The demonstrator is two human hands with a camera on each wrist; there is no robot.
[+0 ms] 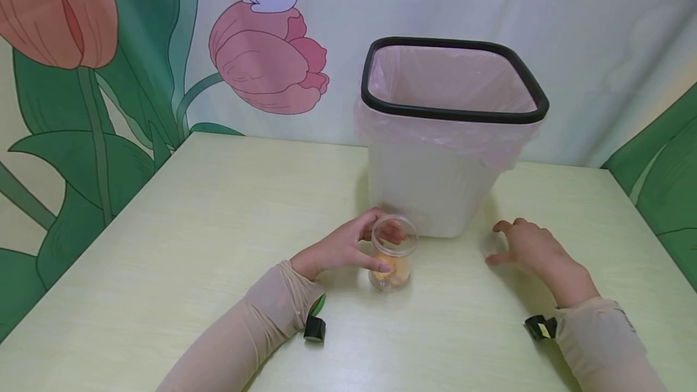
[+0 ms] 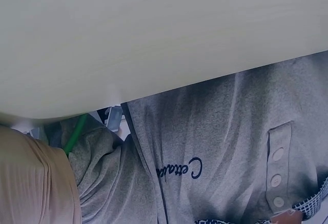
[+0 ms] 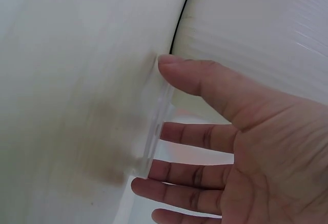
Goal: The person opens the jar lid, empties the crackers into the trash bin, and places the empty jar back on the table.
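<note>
A small clear plastic jar with orange-yellow pieces in its lower part stands uncapped on the table, in front of the bin. My left hand grips it from the left, thumb across the front and fingers round the back. Farther right, my right hand holds a clear round lid low over the tabletop. In the right wrist view the thumb and fingertips of this right hand are spread along the rim of the lid. The left wrist view does not show the jar.
A white waste bin with a black rim and a pink bag liner stands close behind the jar. The pale table reaches back to a wall cloth printed with flowers. Grey clothing is beside the table edge.
</note>
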